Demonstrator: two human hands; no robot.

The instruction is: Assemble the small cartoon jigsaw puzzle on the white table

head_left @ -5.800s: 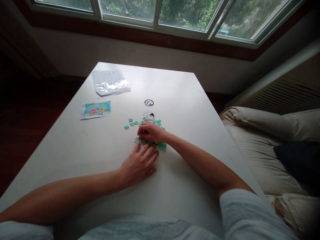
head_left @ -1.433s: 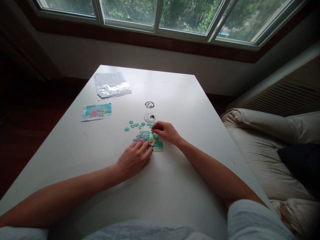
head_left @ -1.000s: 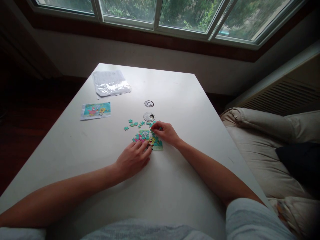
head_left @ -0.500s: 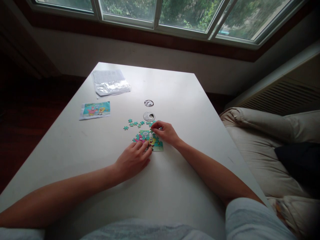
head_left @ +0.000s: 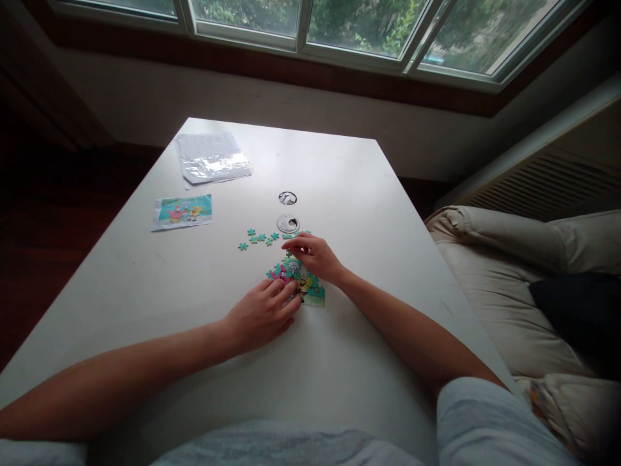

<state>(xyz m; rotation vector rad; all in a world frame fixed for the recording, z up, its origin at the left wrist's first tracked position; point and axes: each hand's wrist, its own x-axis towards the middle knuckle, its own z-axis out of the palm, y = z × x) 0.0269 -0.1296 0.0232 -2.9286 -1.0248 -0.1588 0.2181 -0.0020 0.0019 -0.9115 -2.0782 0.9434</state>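
The joined puzzle (head_left: 304, 283) has slid toward 4 o'clock, turning slightly, under my loosely spread left hand (head_left: 262, 312); with loose pieces (head_left: 262, 237) at its 11, it looks unfinished. My right hand (head_left: 316, 255) curls at its 12, grip unclear. White table (head_left: 339, 188); window (head_left: 359, 29) at 12, sofa (head_left: 485, 291) at 3.

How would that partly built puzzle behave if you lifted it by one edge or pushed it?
Lifted, the puzzle would probably sag or come apart, being joined from many small pieces. Pushed flat, it would likely slide easily, since the table looks smooth and glossy. It looks thin, so it is probably light.
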